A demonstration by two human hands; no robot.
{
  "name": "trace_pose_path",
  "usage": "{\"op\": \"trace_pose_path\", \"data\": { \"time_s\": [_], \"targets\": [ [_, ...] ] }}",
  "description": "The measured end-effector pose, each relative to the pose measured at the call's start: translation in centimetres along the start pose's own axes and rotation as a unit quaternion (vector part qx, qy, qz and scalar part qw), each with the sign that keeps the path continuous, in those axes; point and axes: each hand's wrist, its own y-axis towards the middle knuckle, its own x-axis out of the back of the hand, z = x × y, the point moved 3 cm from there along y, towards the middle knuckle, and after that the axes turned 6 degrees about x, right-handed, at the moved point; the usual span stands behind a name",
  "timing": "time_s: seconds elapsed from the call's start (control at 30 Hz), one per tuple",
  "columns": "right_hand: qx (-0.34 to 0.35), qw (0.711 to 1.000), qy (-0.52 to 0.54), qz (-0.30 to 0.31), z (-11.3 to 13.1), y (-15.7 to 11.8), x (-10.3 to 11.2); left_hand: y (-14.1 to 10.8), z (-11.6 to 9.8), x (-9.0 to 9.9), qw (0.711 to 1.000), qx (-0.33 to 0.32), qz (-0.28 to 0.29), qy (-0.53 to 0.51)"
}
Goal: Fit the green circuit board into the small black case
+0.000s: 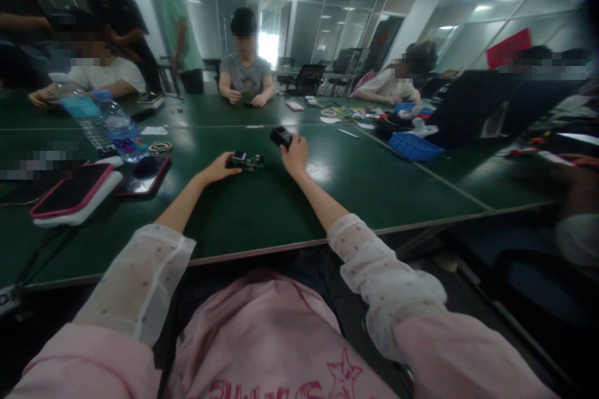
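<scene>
Over the green table (262, 212), my left hand (219, 169) grips a small circuit board (250, 162) by its left end; a dark square part with a light face sits on that end. To the right and slightly farther away, my right hand (296, 154) is closed on a small black box (281, 136), held at its right side. The board and the box are apart. Parts of the fingers of both hands are hidden behind what they hold.
Left lie two phones (72, 190) (144, 176), with water bottles (122, 131) behind and a cable coil (160, 146). Right are a blue basket (414, 146), a thin pen-like item (347, 134) and wires (341, 112). A person (246, 72) sits opposite; others are around.
</scene>
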Motion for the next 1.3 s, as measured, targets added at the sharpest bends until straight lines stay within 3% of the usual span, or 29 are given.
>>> {"op": "trace_pose_path", "data": {
  "time_s": [0.17, 0.37, 1.07, 1.3],
  "targets": [
    [-0.083, 0.993, -0.074, 0.03, -1.4, -0.5, -0.2, 0.1, -0.1, 0.0, 1.0, 0.0, 0.001, -0.002],
    [-0.067, 0.995, -0.066, -0.025, -0.9, -0.1, 0.1, -0.3, -0.8, -0.1, 1.0, 0.01, 0.005, -0.007],
    [-0.093, 0.993, -0.076, -0.002, -1.2, 0.0, 0.1, -0.4, -0.8, -0.1, 1.0, 0.019, 0.0, 0.019],
    [-0.087, 0.994, -0.051, 0.036, -1.3, -0.3, 0.1, 0.0, -0.3, -0.1, 1.0, 0.008, -0.001, 0.003]
  ]
}}
